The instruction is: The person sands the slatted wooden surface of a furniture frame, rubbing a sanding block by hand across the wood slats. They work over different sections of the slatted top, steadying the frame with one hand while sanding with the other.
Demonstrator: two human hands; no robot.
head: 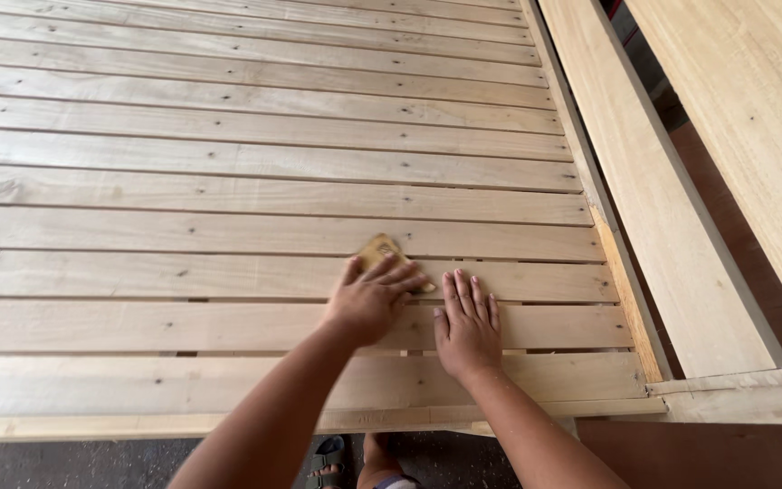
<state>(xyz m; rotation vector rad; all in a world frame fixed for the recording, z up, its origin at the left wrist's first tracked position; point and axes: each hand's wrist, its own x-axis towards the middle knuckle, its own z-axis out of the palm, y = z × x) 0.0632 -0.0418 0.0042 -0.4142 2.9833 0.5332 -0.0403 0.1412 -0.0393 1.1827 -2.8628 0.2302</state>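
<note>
1. Head view: the left hand (371,301) lies fingers-down on a small tan piece of sandpaper (384,250), pressing it flat onto a pale wooden slat (138,274). The fingers are spread and only slightly curled; they pin the sheet rather than pinch it, and its far corner pokes out just beyond the fingertips.

2. Same view: the right hand (469,329) rests just beside the left, palm down, fingers straight and close together, holding nothing. Its fingertips reach the same slat as the sandpaper, and its heel sits on the next slat nearer the person.

3. The sandpaper looks thin, light and floppy, with a gritty face that should grip the wood; I judge it handles best under flat finger pressure across its middle, since a pinch at the edge would likely let it fold or curl.

4. The slats run crosswise under both hands, with narrow gaps between them, and appear stiff, nailed down and dusty-smooth. Beyond the right hand's little finger runs the frame's side rail (628,299), with broad planks (672,208) farther out. Below the wrists, a sandalled foot (328,455) shows on the dark floor.
</note>
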